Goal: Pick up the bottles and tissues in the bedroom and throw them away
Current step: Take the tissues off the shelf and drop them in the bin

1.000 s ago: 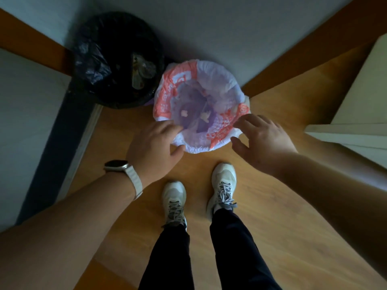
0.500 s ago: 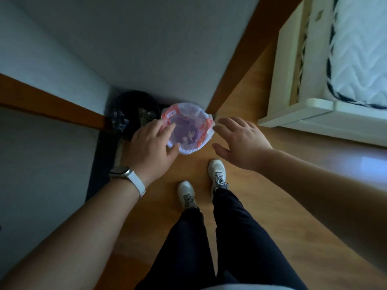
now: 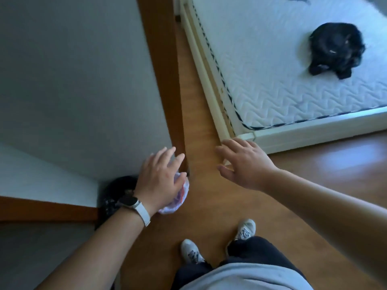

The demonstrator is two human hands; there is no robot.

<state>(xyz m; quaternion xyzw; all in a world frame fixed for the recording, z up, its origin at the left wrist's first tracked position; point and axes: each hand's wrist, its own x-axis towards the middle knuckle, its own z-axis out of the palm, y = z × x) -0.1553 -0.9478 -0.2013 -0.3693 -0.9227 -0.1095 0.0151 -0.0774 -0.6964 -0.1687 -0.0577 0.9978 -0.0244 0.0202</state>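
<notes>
White-lined bin [image 3: 176, 204] w/ orange print sits right under left hand [image 3: 159, 181], mostly covered, contents hidden & print unreadable. Black bin [image 3: 117, 189] is just behind that wrist, in the wall corner. Left hand hovers palm-down, fingers spread, holding nothing; right hand [image 3: 245, 164] likewise released, splayed over the floor [image 3: 199, 114], bed corner [image 3: 272, 141] just beyond its fingertips.

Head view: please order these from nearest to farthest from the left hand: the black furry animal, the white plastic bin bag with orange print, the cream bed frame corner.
1. White plastic bin bag with orange print, partly hidden under the left hand.
2. Cream bed frame corner, to the right.
3. Black furry animal, far right, on the white quilted mattress.
</notes>
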